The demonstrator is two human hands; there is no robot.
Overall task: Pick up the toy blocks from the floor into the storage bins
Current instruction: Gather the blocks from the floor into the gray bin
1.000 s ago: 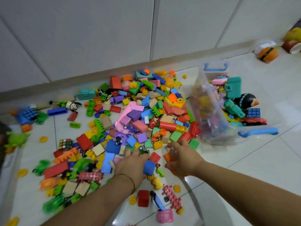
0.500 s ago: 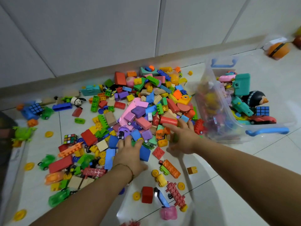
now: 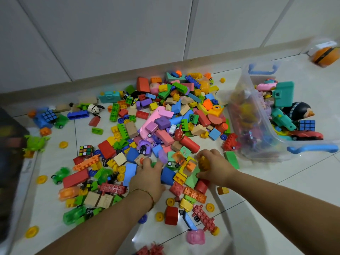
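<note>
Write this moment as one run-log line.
left hand: on block pile, grip unclear | right hand: holds yellow block | clear bin: part filled

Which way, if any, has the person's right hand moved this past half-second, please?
Yes: measured against the clear plastic storage bin, the right hand has pulled back slightly toward the person.

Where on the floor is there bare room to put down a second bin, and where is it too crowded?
Bare tiles lie between the clear bin and the right forearm. A smaller patch lies between the green frog and the Rubik's cube, dotted with yellow discs. The block pile is crowded.
</note>
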